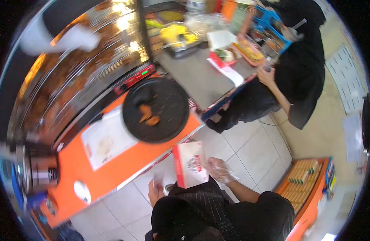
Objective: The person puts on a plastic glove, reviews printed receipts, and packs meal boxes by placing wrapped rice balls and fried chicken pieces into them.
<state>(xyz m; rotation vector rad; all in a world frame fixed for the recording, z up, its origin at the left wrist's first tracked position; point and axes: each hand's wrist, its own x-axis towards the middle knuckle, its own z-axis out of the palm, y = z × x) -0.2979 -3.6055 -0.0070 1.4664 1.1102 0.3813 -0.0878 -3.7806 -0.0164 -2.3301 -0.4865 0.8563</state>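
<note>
A white and red cardboard takeaway box point(192, 164) with a printed logo is upright in front of my dark striped apron. At its right edge is my right hand point(220, 170) in a clear plastic glove, fingers closed against the side of the box. My left hand point(155, 190) is low, just left of the box and apart from it. It is smeared by motion, so its fingers do not show clearly. Beyond the box, a round black pan point(169, 104) with a few browned food pieces point(149, 116) rests on the orange counter point(72, 160).
Beside the pan lies a white cutting board point(108, 140). A lit glass food display point(84, 52) stands behind. To the right, a co-worker in black point(301, 60) works at a grey table point(193, 76) holding an open red box point(223, 56). Lower right is a tray of rolls point(303, 180).
</note>
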